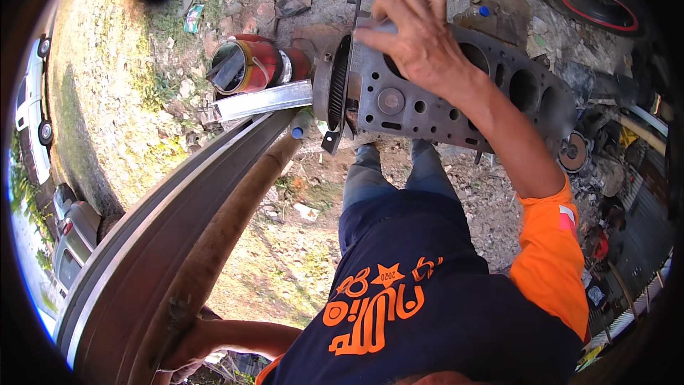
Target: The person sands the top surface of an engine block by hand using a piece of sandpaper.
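1. We are standing outdoors over stony dirt ground [285,242].
2. Our right hand [420,43] is lying spread, pressing on the engine block [456,100] before us.
3. Our left hand [182,346] is gripping a long metal beam [164,242].
4. The block is perching high; a slip could be dropping it toward our legs [399,171].

The right hand [420,39] rests on the top edge of a grey engine block [463,89] with a toothed flywheel [340,82] at its near end. The left hand [182,346] grips a long metal beam [178,228] low in the view. A red can [253,64] lies on the stony ground [285,242] beside the block.
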{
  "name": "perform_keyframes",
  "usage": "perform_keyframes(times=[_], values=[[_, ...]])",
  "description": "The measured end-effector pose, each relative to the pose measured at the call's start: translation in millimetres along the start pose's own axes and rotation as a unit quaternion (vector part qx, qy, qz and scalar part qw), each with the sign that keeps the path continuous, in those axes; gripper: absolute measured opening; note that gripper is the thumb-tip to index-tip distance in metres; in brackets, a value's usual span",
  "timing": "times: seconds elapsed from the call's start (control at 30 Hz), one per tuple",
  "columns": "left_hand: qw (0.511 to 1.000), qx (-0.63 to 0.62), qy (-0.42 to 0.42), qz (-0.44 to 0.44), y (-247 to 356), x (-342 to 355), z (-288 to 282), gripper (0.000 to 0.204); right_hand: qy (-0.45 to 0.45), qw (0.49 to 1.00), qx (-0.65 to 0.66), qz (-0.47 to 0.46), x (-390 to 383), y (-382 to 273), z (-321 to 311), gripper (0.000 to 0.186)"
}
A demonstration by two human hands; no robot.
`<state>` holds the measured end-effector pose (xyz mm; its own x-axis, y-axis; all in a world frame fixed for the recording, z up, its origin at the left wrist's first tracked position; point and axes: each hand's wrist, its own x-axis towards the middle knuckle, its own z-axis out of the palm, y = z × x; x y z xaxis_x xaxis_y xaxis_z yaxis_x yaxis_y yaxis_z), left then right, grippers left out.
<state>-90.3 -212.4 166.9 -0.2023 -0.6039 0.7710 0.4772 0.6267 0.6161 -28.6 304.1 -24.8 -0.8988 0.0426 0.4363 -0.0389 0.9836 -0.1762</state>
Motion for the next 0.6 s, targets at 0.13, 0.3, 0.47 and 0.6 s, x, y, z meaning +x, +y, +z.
perform_keyframes(times=[0.13, 0.3, 0.47, 0.6], values=[[0.998, 0.014, -0.063, 0.007, -8.9, 6.6, -9.8, 0.047, -0.014, 0.999, 0.035, -0.030, -6.0, -7.5, 0.9, 0.026], [0.985, 0.102, -0.081, 0.110, -23.6, 16.2, -22.4, 0.040, 0.009, 1.000, 0.004, 0.003, -1.5, 1.3, 5.4, 0.030], [1.000, 0.013, -0.009, 0.006, 4.4, -11.5, 0.1, 0.038, -0.034, 0.992, 0.090, -0.078, -7.1, -23.5, 0.0, 0.030], [0.998, 0.025, -0.054, 0.020, -13.3, 8.1, -12.8, 0.050, 0.004, 1.000, -0.005, -0.004, 3.5, 5.0, 2.9, 0.026]])
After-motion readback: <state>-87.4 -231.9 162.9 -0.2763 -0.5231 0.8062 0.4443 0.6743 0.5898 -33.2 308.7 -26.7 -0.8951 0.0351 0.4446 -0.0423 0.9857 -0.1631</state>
